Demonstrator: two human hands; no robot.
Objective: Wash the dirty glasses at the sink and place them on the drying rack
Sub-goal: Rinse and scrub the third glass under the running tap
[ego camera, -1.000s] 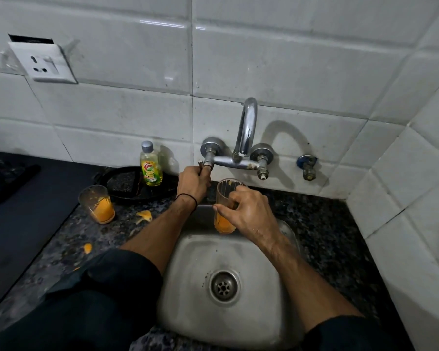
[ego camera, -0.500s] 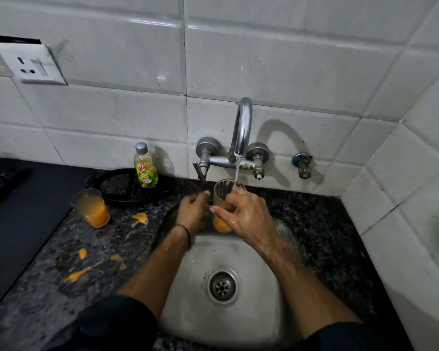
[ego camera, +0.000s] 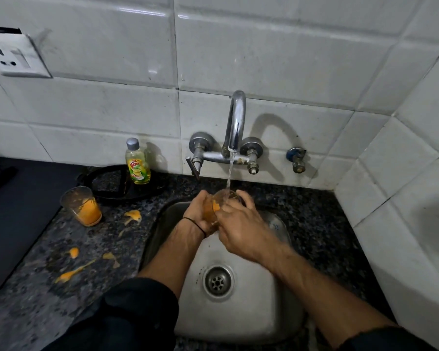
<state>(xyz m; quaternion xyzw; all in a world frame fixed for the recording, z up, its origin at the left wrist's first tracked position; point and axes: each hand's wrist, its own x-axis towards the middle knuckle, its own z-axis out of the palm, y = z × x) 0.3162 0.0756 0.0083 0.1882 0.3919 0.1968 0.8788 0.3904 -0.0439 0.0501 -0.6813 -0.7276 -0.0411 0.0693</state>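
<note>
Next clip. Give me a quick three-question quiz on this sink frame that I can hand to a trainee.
1. True or false: water is running from the tap onto the held glass above the sink.
2. Where does the second glass, with orange residue in it, stand? A: in the sink. B: on the counter, left of the sink. C: on a drying rack.
3. Short answer: which hands grip the held glass?

Key: 1 true. 2 B. 3 both, the left hand and the right hand.
</note>
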